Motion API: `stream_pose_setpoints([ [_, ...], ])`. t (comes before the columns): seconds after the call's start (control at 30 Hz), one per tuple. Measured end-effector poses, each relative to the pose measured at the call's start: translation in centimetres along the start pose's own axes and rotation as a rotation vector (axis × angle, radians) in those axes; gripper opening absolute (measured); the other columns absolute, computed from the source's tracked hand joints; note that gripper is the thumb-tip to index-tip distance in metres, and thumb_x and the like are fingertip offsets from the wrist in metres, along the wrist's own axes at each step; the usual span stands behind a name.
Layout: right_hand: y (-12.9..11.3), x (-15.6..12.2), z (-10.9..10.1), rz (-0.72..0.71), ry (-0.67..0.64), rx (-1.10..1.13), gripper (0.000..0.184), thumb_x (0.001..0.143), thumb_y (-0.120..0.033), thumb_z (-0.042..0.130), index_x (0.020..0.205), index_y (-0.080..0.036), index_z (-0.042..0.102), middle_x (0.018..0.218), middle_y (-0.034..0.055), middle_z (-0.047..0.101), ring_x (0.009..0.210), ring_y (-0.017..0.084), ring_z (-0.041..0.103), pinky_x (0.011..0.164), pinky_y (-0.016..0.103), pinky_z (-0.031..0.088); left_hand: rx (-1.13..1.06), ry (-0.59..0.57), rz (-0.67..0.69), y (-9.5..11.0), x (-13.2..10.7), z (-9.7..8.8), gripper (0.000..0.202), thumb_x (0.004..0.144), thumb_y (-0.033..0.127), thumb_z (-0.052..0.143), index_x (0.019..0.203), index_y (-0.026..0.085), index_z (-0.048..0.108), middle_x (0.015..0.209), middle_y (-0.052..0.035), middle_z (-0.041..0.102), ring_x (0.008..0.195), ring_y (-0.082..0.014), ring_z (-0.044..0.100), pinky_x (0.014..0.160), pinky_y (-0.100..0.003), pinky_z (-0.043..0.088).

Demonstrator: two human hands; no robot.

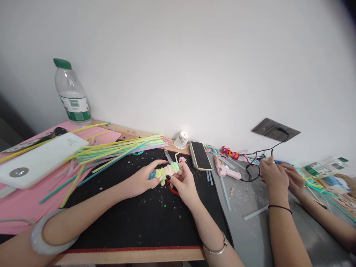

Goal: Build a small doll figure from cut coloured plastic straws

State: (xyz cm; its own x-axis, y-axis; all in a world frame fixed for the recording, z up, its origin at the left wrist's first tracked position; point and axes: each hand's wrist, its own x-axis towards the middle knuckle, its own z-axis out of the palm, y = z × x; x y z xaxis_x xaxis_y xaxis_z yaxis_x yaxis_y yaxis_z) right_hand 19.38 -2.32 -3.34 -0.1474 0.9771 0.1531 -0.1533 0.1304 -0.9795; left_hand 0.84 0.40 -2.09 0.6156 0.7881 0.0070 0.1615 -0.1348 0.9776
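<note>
My left hand (143, 180) grips blue end of fuzzy coiled roll (166, 171), fingers curled under for support. My right hand (183, 182) pinches other end, steadying it. Roll held just above black mat (139, 218) on tabletop (133, 256), so scraps land there. Pipe-cleaner bundle (119, 148) near left. Phone (200, 155), glue gun (224, 170) to right. Co-worker's 2 hands (274, 176) well apart.

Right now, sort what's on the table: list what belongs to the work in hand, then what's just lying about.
In hand:
fuzzy coiled piece, held by left hand and right hand
pipe cleaners
scissors

Lying about:
water bottle
phone
glue gun
white tablet
</note>
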Motion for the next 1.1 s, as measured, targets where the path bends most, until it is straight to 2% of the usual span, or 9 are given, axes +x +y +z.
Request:
stream_pose_setpoints([
  [0.13,0.02,-0.02,0.0,-0.006,-0.003,-0.008,0.03,0.075,-0.027,0.074,0.089,-0.021,0.049,0.073,-0.0047,0.058,0.055,0.007,0.047,0.052,0.019,0.041,0.086,0.012,0.003,0.02,-0.1,-0.13,0.053,0.083,0.022,0.049,0.135,0.021,0.039,0.096,-0.0013,0.06,0.071,-0.0138,0.051,0.065,-0.026,0.04],
  [0.27,0.0,0.0,0.01,-0.013,-0.005,-0.008,0.029,0.076,-0.028,0.074,0.09,-0.022,0.049,0.074,-0.0042,0.058,0.056,0.007,0.047,0.052,0.019,0.041,0.152,0.034,0.03,-0.09,-0.07,-0.21,0.053,0.081,0.02,0.049,0.134,0.022,0.041,0.113,-0.0047,0.06,0.093,-0.0206,0.056,0.081,-0.031,0.042],
  [0.33,-0.01,0.01,0.0,-0.016,-0.007,-0.019,0.029,0.076,-0.027,0.074,0.09,-0.022,0.049,0.074,-0.0043,0.058,0.056,0.007,0.047,0.052,0.019,0.041,0.168,0.037,0.025,-0.06,-0.03,-0.23,0.054,0.08,0.02,0.049,0.134,0.021,0.042,0.115,-0.0057,0.061,0.1,-0.0233,0.056,0.085,-0.033,0.042],
  [0.67,0.05,0.07,-0.06,-0.034,-0.009,-0.035,0.027,0.076,-0.025,0.073,0.092,-0.022,0.05,0.075,-0.0044,0.057,0.058,0.008,0.047,0.055,0.02,0.04,0.169,0.064,-0.011,0.36,-0.1,0.06,0.056,0.078,0.02,0.048,0.134,0.018,0.043,0.109,-0.0066,0.064,0.104,-0.0263,0.057,0.084,-0.034,0.045],
  [1.1,-0.08,-0.14,-0.02,-0.001,-0.001,-0.055,0.027,0.077,-0.026,0.071,0.094,-0.022,0.051,0.081,-0.002,0.06,0.064,0.01,0.052,0.058,0.022,0.04,0.17,0.071,0.003,-0.02,0.09,0.0,0.055,0.078,0.019,0.049,0.133,0.019,0.044,0.108,-0.0061,0.064,0.097,-0.0246,0.059,0.082,-0.034,0.044],
])
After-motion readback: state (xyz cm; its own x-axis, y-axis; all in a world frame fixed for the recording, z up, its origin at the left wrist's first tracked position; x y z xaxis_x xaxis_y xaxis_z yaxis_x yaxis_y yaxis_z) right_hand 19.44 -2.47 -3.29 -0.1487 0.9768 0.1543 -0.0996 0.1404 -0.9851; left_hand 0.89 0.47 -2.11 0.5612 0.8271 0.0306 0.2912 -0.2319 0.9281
